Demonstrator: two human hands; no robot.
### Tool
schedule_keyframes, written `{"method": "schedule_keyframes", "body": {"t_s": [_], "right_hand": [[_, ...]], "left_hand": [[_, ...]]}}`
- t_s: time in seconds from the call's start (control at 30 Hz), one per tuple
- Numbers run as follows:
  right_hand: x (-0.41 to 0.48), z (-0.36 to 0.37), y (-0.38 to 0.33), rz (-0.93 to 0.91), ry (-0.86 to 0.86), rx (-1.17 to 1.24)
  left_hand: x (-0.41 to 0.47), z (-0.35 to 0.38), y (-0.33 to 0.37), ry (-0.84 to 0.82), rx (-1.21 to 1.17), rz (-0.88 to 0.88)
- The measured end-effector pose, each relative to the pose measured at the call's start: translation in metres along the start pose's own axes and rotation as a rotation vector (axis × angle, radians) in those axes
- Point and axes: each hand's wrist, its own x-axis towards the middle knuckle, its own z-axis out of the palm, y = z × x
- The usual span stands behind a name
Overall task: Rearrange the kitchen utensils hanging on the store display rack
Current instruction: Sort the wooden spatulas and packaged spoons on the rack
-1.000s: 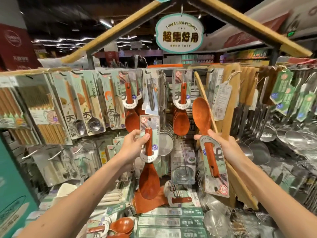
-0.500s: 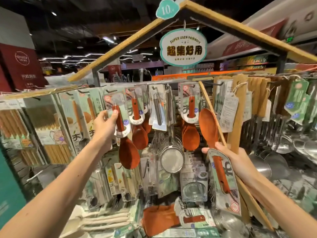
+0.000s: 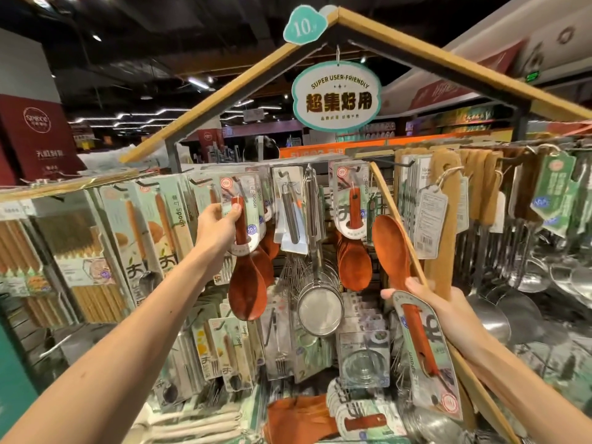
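Note:
My left hand (image 3: 219, 227) grips the handle of a reddish-brown rice paddle (image 3: 246, 288) with its card, held up at the hooks on the top rail of the display rack (image 3: 320, 163). Its blade hangs down in front of other paddles (image 3: 264, 262). My right hand (image 3: 439, 310) holds a carded brown wooden spoon (image 3: 392, 251) bowl-up, together with a long thin wooden stick (image 3: 397, 219) that slants up to the rail. More paddles (image 3: 354, 267) hang on a hook between my hands.
Carded spoons and forks (image 3: 160, 225) and chopstick packs (image 3: 80, 261) hang at left. A whisk and sieves (image 3: 318, 302) hang in the middle. Wooden boards (image 3: 443, 200) and steel ladles (image 3: 544, 267) fill the right. Loose paddles (image 3: 298, 418) lie below. An oval sign (image 3: 336, 96) hangs from the roof frame.
My left hand has lifted the rice paddle from low centre up and left to the top rail hooks. My right hand has sunk slightly, spoon and stick still in it.

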Motion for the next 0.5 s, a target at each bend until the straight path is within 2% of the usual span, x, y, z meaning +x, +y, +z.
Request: {"method": "schedule_keyframes", "body": {"t_s": [0.3,0.5], "right_hand": [[0.002,-0.006,-0.004,-0.014,0.005,-0.051],[0.003,-0.008,-0.004,0.021,-0.006,-0.056]], "left_hand": [[0.009,0.003,0.001,0.009,0.148,0.041],[0.024,0.012,-0.004,-0.007,0.149,0.033]]}}
